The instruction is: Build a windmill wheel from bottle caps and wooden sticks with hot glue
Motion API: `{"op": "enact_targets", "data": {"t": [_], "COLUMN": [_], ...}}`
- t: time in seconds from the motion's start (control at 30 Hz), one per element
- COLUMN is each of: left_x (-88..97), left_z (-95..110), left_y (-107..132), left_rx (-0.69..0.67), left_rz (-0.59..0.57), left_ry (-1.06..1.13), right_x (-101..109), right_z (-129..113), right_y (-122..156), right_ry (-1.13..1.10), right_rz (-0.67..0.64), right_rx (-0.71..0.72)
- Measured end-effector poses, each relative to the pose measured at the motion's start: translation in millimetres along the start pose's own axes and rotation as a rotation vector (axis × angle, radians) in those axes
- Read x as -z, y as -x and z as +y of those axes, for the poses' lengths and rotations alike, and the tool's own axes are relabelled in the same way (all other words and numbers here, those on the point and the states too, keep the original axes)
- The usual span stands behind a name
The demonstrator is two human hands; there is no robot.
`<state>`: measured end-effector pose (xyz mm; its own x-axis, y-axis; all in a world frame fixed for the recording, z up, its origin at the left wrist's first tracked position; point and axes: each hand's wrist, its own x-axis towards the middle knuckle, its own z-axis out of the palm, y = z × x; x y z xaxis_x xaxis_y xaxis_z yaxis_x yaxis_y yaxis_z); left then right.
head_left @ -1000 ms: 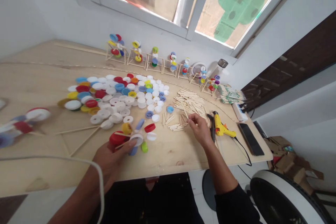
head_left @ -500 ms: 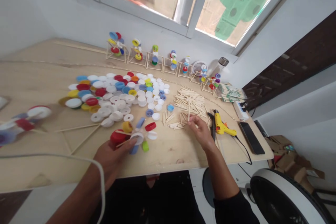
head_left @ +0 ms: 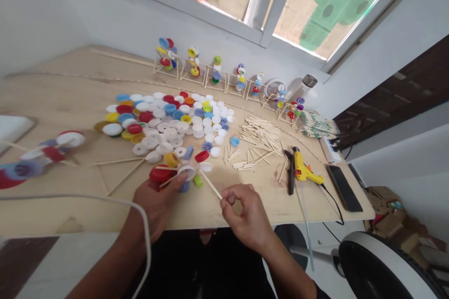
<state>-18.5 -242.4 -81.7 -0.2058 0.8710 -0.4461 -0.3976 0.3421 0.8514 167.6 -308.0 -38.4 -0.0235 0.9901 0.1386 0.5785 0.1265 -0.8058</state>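
A pinwheel of coloured bottle caps on thin sticks lies near the table's front edge. My left hand holds it, thumb pressed on its white centre cap, fingers under a red cap. My right hand is closed in a pinch on a thin wooden stick. The stick's far tip points at the pinwheel's centre. Farther back lie a pile of loose bottle caps and a heap of short wooden sticks.
A yellow glue gun, dark pliers and a phone lie at right. Finished cap models line the back wall. Another cap wheel sits at left. A white cable crosses the front. A fan stands below right.
My right hand left the stick heap and came toward me and left, carrying one stick up to the pinwheel. My left hand kept hold of the pinwheel.
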Motion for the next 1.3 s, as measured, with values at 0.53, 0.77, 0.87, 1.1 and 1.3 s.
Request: {"op": "enact_targets", "data": {"t": [0.53,0.77,0.87,1.1,1.3], "left_x": [-5.9,-0.1,2.1,7.2,13.0], "left_z": [8,1,-4,-9,-2], "left_y": [19,14,14,13,13], "left_rx": [-0.174,-0.348,-0.422,-0.557,-0.659], "left_rz": [0.148,0.056,0.055,0.002,-0.071], "left_ry": [-0.288,-0.375,-0.407,-0.455,-0.52], "right_x": [-25,-28,-30,-32,-30], "right_z": [-3,-3,-2,-5,-4], "right_y": [-4,-3,-3,-8,-13], "right_ry": [0.007,0.017,0.004,-0.134,-0.377], "right_rz": [0.048,0.072,0.049,-0.037,-0.128], "right_rx": [0.045,0.048,0.023,-0.106,-0.258]}}
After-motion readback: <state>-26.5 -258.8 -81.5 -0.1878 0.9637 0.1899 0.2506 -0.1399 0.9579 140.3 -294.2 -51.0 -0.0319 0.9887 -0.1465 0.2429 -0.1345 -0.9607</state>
